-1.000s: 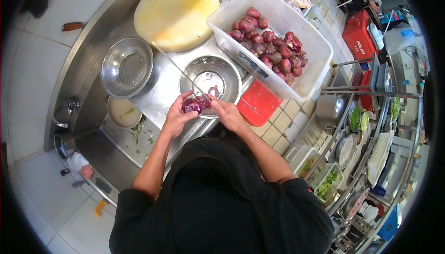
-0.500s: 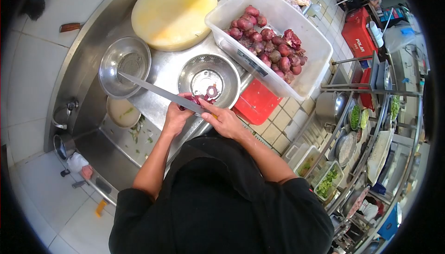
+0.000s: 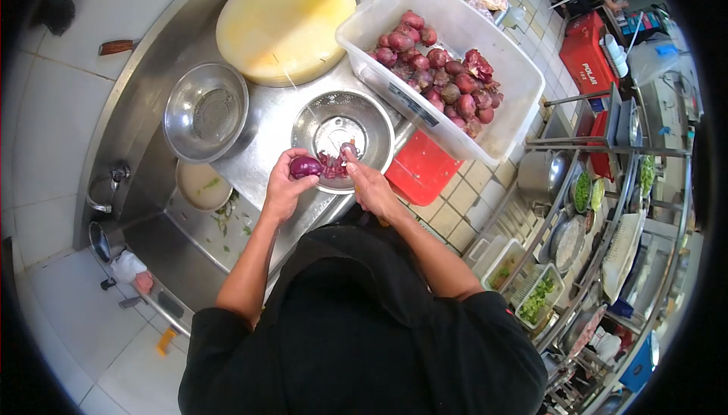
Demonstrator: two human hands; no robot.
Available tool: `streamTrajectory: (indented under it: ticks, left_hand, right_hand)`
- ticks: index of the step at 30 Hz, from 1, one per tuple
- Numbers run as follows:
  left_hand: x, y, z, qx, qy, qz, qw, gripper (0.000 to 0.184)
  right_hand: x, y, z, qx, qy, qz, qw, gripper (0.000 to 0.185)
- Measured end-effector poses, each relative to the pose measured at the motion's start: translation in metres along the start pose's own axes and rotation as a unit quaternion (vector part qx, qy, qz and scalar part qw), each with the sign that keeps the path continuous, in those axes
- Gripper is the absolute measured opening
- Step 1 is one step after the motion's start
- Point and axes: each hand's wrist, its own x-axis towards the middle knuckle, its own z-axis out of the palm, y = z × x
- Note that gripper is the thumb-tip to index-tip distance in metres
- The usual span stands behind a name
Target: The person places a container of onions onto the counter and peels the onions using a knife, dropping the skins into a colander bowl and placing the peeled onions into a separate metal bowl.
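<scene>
My left hand is closed around a shiny, deep purple red onion above the near left rim of a perforated metal bowl. My right hand grips a knife whose blade shows edge-on as a thin line towards the yellow round block. The knife's handle end peeks out below the palm. Between the right thumb and fingertip there seems to be a small onion piece. Onion scraps lie in the bowl, between the two hands.
A clear plastic bin of red onions stands at the back right, above a red lid-like object. Left are a metal bowl, a bowl of cloudy liquid, a faucet and the sink. A shelving rack stands right; a person is far off.
The knife has turned from lying across both hands to edge-on, and my right hand has shifted slightly right and down. My left hand now shows the onion clearly, apart from the blade.
</scene>
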Motion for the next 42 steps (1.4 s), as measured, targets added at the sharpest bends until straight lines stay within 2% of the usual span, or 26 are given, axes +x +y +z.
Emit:
streamTrajectory:
  ticks: [4,7,10,13,17,20,22,24,25,27,28,30,32,35,36,37,38,39,40,41,42]
  left_hand:
    - [0.003,0.002,-0.002,-0.156,0.019,-0.004,0.988,0.051]
    - [0.003,0.003,-0.007,-0.158,0.022,-0.028,0.987,0.049]
    - [0.003,0.007,0.001,-0.137,0.035,-0.032,0.989,0.047]
    - [0.003,0.009,0.009,-0.084,0.047,-0.033,0.995,0.045]
    - [0.001,0.000,0.012,-0.008,0.063,0.009,0.998,0.041]
    - [0.001,-0.007,0.017,-0.002,0.081,0.033,0.996,0.039]
    - [0.001,-0.005,0.025,0.001,0.080,0.052,0.995,0.038]
    - [0.000,-0.003,0.029,-0.008,0.074,0.068,0.995,0.038]
    - [0.000,-0.004,0.030,-0.061,0.074,0.076,0.993,0.039]
    - [0.002,-0.002,0.027,-0.159,0.077,0.100,0.979,0.040]
    - [0.003,0.004,0.023,-0.184,0.084,0.112,0.973,0.039]
    - [0.008,0.023,0.001,-0.066,0.122,0.154,0.978,0.039]
    - [0.017,0.046,-0.029,0.034,0.173,0.201,0.964,0.043]
    - [0.042,0.077,-0.080,0.185,0.272,0.220,0.918,0.037]
    - [0.056,0.079,-0.101,0.243,0.291,0.225,0.897,0.034]
    - [0.071,0.078,-0.121,0.227,0.299,0.186,0.908,0.031]
    - [0.088,0.069,-0.149,0.233,0.282,0.151,0.918,0.032]
    - [0.104,0.057,-0.175,0.258,0.268,0.121,0.920,0.032]
    - [0.116,0.051,-0.190,0.334,0.241,0.077,0.908,0.037]
    - [0.120,0.054,-0.183,0.430,0.220,0.055,0.874,0.045]
    - [0.126,0.048,-0.183,0.543,0.194,0.075,0.813,0.048]
  right_hand:
    - [-0.005,-0.006,0.006,0.028,-0.044,-0.023,0.998,0.051]
    - [-0.004,-0.008,0.006,0.002,-0.093,-0.044,0.995,0.051]
    - [0.017,0.027,0.014,-0.192,0.009,-0.264,0.945,0.055]
    - [-0.006,-0.013,0.015,-0.231,-0.026,-0.176,0.957,0.060]
    - [-0.006,-0.012,0.018,-0.227,-0.019,-0.176,0.958,0.059]
    - [-0.008,-0.012,0.022,-0.215,0.010,-0.192,0.957,0.061]
    - [0.007,0.008,0.031,-0.106,0.040,-0.254,0.961,0.062]
    - [0.008,0.002,0.028,0.005,0.020,-0.152,0.988,0.060]
    - [0.005,-0.004,0.018,0.060,-0.018,-0.018,0.998,0.060]
    - [0.020,0.010,0.011,0.147,0.014,0.024,0.989,0.050]
    - [0.024,0.013,0.004,0.123,0.032,0.027,0.992,0.048]
    - [0.023,0.014,-0.004,0.063,0.051,0.004,0.997,0.046]
    - [0.010,0.005,-0.010,-0.006,0.059,-0.043,0.997,0.053]
    - [-0.004,-0.014,-0.016,-0.040,-0.032,0.011,0.999,0.064]
    - [-0.004,-0.006,-0.015,-0.059,-0.022,-0.033,0.997,0.064]
    - [-0.003,0.001,-0.013,-0.080,-0.011,-0.077,0.994,0.065]
    - [-0.002,0.007,-0.012,-0.100,0.003,-0.120,0.988,0.066]
    - [-0.010,-0.005,-0.014,-0.079,-0.010,-0.111,0.991,0.064]
    - [-0.007,0.002,-0.013,-0.082,0.004,-0.147,0.986,0.064]
    - [-0.006,0.004,-0.014,-0.065,0.006,-0.153,0.986,0.063]
    - [-0.004,0.009,-0.016,-0.068,0.022,-0.177,0.982,0.062]
